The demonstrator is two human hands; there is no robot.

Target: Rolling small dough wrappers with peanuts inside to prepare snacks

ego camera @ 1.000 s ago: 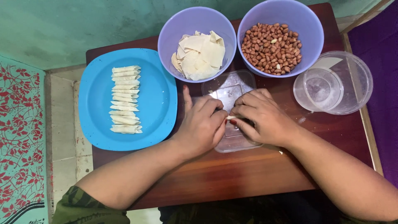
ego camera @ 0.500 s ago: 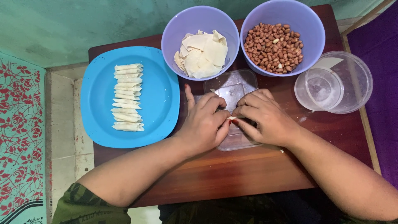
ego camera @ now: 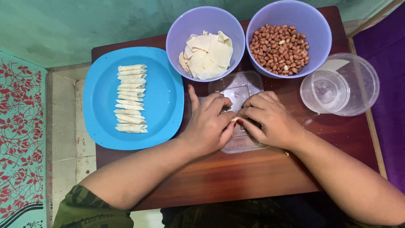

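My left hand [ego camera: 209, 123] and my right hand [ego camera: 268, 120] meet fingertip to fingertip over a clear plastic lid [ego camera: 238, 90] lying on the brown table [ego camera: 236, 175]. Between the fingertips a small pale piece of dough wrapper [ego camera: 234, 119] shows, pinched by both hands; most of it is hidden. Behind the hands stands a purple bowl of cut dough sheets [ego camera: 207, 52] and a purple bowl of peanuts [ego camera: 282, 43]. To the left, a blue plate [ego camera: 162, 99] carries a column of several rolled dough pieces [ego camera: 130, 98].
A clear round container with a smaller clear cup inside it [ego camera: 340, 85] stands at the right of the table. A green wall runs behind; a patterned red and green cloth [ego camera: 21, 139] lies on the floor at left, a purple cloth at right.
Both hands have stayed over the clear lid, with only small finger movements on the dough piece. The view has shifted slightly.
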